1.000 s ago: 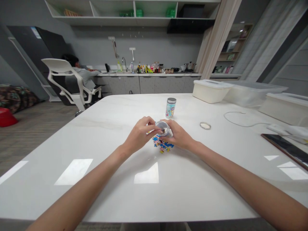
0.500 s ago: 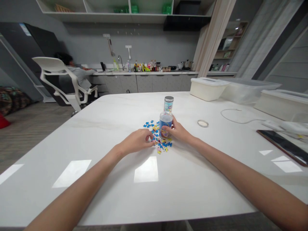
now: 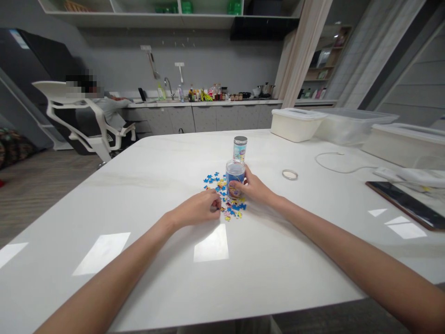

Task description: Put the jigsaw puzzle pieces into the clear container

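My right hand (image 3: 253, 189) grips a small clear jar (image 3: 235, 175) with a blue label, standing upright and without a lid on the white table (image 3: 146, 195). A scatter of small colourful puzzle pieces (image 3: 222, 195) lies around the jar's base and to its left. My left hand (image 3: 199, 209) rests on the table at the near edge of the pieces, fingers curled with the tips pinched at one. A second jar (image 3: 239, 148) with a metal lid stands just behind the first.
A round lid (image 3: 289, 174) lies to the right of the jars. White plastic bins (image 3: 299, 123) stand at the back right, with a cable (image 3: 330, 162) and a dark tablet (image 3: 403, 204) near them. A person sits in a white chair (image 3: 83, 116) at the far left.
The jar was held tilted in both hands over the pieces; now it stands upright in my right hand. My left hand has dropped to the table by the scattered pieces.
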`<action>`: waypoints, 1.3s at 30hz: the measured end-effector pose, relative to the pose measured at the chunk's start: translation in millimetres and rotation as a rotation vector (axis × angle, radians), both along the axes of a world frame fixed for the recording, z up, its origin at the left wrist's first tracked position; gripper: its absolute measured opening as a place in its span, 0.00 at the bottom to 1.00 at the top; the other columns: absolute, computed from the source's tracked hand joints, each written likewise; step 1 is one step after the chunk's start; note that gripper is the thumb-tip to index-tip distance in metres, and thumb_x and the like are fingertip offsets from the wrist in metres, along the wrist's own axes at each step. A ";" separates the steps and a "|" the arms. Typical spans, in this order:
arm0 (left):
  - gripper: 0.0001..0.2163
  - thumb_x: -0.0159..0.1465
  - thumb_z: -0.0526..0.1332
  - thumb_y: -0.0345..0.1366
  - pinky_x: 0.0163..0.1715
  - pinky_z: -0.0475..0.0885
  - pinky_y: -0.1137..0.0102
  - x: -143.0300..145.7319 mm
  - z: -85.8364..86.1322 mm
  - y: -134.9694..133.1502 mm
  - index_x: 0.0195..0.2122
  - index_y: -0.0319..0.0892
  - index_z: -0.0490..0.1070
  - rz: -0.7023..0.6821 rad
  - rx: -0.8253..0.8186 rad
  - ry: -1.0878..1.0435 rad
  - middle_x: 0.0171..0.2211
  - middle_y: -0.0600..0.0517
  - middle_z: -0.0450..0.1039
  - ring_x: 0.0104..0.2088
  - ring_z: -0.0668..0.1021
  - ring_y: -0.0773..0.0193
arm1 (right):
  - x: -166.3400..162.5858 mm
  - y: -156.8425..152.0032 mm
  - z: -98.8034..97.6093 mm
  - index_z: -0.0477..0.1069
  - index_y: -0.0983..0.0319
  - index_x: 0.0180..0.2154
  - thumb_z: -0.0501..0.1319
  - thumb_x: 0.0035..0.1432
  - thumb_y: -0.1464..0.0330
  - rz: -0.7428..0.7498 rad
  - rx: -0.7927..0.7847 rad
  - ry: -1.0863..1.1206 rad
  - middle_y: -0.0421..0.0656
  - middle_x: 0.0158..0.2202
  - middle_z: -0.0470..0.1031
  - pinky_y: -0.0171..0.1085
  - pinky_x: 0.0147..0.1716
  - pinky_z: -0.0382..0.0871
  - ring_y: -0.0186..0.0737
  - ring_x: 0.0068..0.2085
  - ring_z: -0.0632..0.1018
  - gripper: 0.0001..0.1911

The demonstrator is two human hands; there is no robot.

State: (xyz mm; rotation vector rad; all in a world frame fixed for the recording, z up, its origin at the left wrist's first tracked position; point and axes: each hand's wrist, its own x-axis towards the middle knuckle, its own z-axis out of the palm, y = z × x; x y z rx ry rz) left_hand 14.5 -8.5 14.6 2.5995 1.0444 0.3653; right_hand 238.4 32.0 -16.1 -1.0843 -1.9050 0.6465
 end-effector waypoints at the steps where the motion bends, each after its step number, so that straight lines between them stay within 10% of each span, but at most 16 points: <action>1: 0.04 0.54 0.58 0.29 0.33 0.68 0.70 0.4 1.7 -1.3 0.30 0.42 0.69 0.002 -0.016 0.004 0.32 0.51 0.71 0.33 0.73 0.62 | -0.1 -0.3 0.4 0.62 0.59 0.52 0.62 0.57 0.54 0.001 -0.002 0.002 0.45 0.44 0.75 0.43 0.39 0.70 0.44 0.39 0.75 0.26; 8: 0.03 0.56 0.57 0.28 0.28 0.66 0.72 -0.3 4.0 -0.8 0.29 0.42 0.67 -0.035 -0.100 -0.084 0.26 0.55 0.71 0.27 0.72 0.67 | 0.4 -0.2 0.7 0.62 0.59 0.53 0.62 0.57 0.55 -0.002 0.015 -0.016 0.46 0.46 0.75 0.43 0.39 0.70 0.45 0.41 0.75 0.26; 17: 0.02 0.63 0.61 0.28 0.31 0.68 0.72 1.8 27.7 -1.3 0.34 0.41 0.70 0.158 0.528 -0.683 0.31 0.54 0.74 0.31 0.75 0.68 | -4.6 -10.5 9.1 0.62 0.60 0.55 0.63 0.57 0.54 0.074 0.098 -0.058 0.47 0.49 0.74 0.45 0.47 0.69 0.47 0.47 0.75 0.29; 31: 0.06 0.66 0.59 0.29 0.38 0.71 0.68 4.2 27.4 -3.8 0.41 0.44 0.74 -0.016 0.677 -0.486 0.33 0.52 0.76 0.35 0.74 0.64 | -10.8 -23.5 17.8 0.61 0.59 0.56 0.66 0.55 0.56 0.170 0.344 -0.162 0.49 0.51 0.72 0.49 0.51 0.67 0.50 0.51 0.74 0.30; 39: 0.04 0.65 0.55 0.29 0.32 0.70 0.71 1.4 26.7 -2.0 0.40 0.41 0.66 0.240 0.530 -0.555 0.34 0.51 0.70 0.34 0.74 0.65 | -7.7 -14.2 12.0 0.61 0.61 0.55 0.64 0.56 0.57 0.104 0.137 -0.069 0.48 0.51 0.73 0.46 0.49 0.68 0.47 0.49 0.74 0.29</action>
